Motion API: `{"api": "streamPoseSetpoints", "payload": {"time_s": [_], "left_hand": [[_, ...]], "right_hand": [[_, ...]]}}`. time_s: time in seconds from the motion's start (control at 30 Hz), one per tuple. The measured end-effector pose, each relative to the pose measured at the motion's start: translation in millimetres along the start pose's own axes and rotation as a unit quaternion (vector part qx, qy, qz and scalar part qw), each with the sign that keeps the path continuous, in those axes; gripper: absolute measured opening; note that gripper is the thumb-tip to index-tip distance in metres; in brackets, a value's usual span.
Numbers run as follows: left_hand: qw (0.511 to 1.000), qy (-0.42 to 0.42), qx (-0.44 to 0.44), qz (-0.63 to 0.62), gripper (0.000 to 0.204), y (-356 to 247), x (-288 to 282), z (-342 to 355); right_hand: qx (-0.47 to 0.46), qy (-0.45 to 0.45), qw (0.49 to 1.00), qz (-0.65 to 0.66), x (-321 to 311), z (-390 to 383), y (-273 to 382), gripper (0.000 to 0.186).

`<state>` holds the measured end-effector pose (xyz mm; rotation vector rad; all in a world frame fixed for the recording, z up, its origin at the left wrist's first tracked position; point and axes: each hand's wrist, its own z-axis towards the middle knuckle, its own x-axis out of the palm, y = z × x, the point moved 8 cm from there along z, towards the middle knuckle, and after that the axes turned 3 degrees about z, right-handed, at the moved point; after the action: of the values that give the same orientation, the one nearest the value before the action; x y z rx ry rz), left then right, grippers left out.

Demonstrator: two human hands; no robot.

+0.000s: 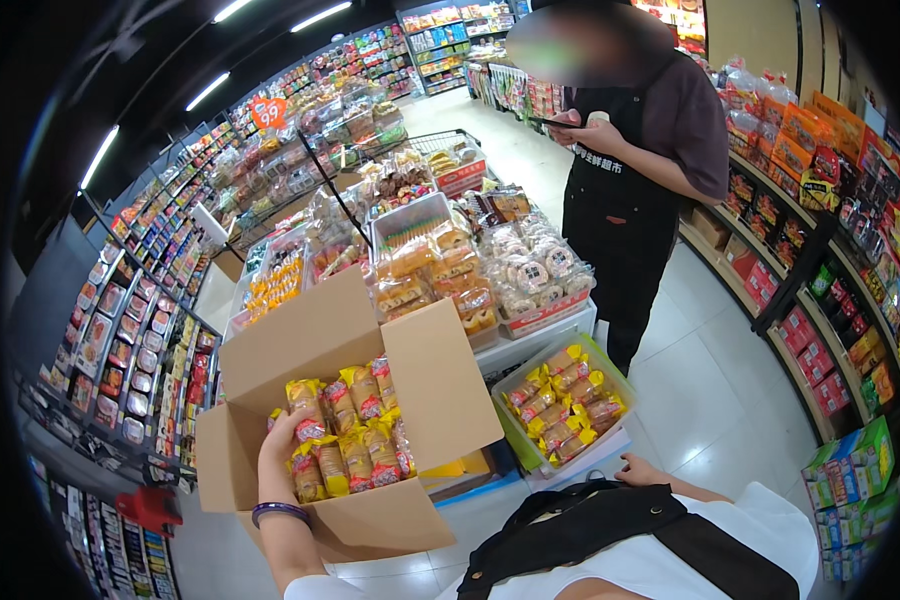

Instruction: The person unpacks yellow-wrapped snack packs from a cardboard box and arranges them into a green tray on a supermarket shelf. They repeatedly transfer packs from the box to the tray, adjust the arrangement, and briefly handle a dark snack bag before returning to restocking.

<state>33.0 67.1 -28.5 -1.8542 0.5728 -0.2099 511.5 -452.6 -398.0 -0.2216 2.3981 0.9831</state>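
Note:
A large cardboard box [445, 390] stands with its flaps spread, packed with upright bread rolls [358, 458] in clear, yellow and red wrappers. My left hand [282, 432] reaches into its left side, fingers closed around a wrapped bread roll [307, 408]; part of the grip is hidden. A dark bracelet circles that wrist. My right hand [645, 472] hangs low beside my apron, holding nothing, with its fingers partly apart. Near it is a green-rimmed plastic bin [618, 378], where several similar yellow-wrapped rolls [568, 400] lie loosely.
Beyond the box stretches a display of packaged pastries [440, 265] with a thin black pole [335, 190] rising from it. A person [620, 190] in a dark apron stands beyond the bin, holding a phone [555, 123]. Stocked shelves [770, 225] line the right; green cartons [850, 465] are stacked below.

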Motion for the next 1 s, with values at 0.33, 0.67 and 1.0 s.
{"api": "streamPoseSetpoints", "payload": {"time_s": [0.33, 0.67, 1.0], "left_hand": [[0.964, -0.118, 0.142, -0.193, 0.045, -21, -70, -32], [0.882, -0.096, 0.32, -0.333, 0.07, -113, -19, -94], [0.964, 0.189, 0.175, -0.062, 0.086, -68, 293, -188]], "right_hand": [[-0.051, -0.015, 0.999, -0.003, 2, 14, -17, 0.077], [-0.136, -0.003, 0.99, 0.042, -31, 42, 38, 0.072], [-0.37, 0.307, 0.806, 0.346, -141, -139, 345, 0.076]]}}
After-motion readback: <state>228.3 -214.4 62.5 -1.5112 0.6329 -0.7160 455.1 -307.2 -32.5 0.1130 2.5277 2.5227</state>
